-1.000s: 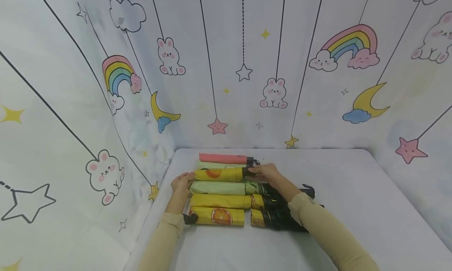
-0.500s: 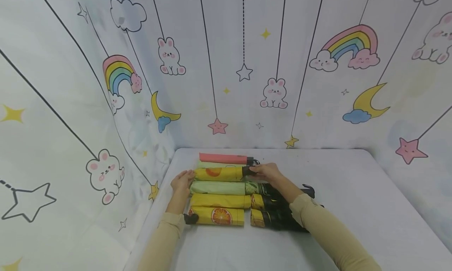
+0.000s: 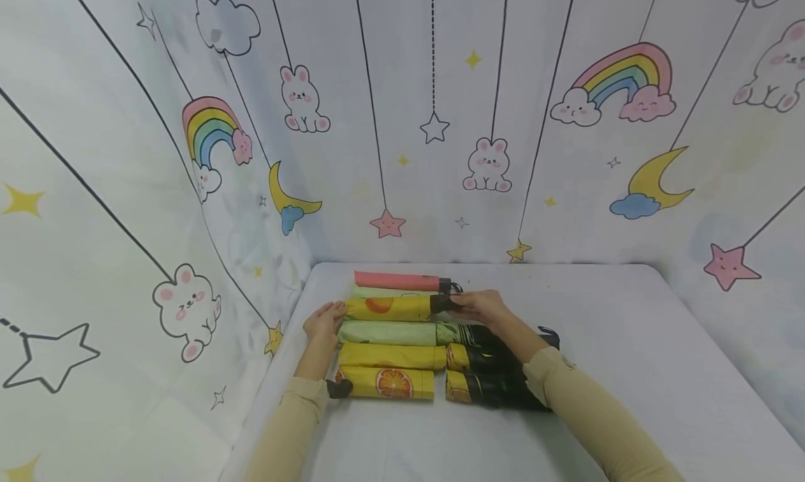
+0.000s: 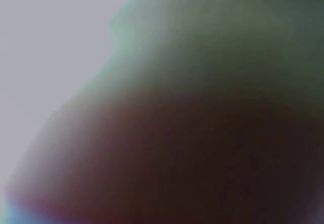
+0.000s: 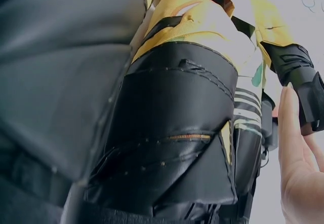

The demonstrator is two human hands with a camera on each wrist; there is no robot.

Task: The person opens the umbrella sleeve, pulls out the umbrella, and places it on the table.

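In the head view a yellow folding umbrella (image 3: pixel 393 308) with an orange print lies crosswise between both hands. My left hand (image 3: pixel 323 322) holds its left end at the fingertips. At the other end, my right hand (image 3: pixel 483 306) pinches the black handle (image 3: pixel 443 303). The right wrist view also shows the right hand (image 5: pixel 299 168) with a finger against that black handle (image 5: pixel 309 95). Just in front lies a pale green folding umbrella (image 3: pixel 386 333); behind it, a red one (image 3: pixel 396 281) and a partly hidden green one. Only a dark blur fills most of the left wrist view.
Nearer the front lie a plain yellow umbrella (image 3: pixel 391 357) and an orange-printed one (image 3: pixel 409 384). Black and yellow umbrellas (image 3: pixel 497 390) lie to their right, partly under the right forearm. White cloth (image 3: pixel 629 342) covers the table, and a printed curtain (image 3: pixel 434 181) stands behind.
My right hand has shifted slightly rightward along the handle, and more of the black part shows. The left hand and the held umbrella have barely moved.
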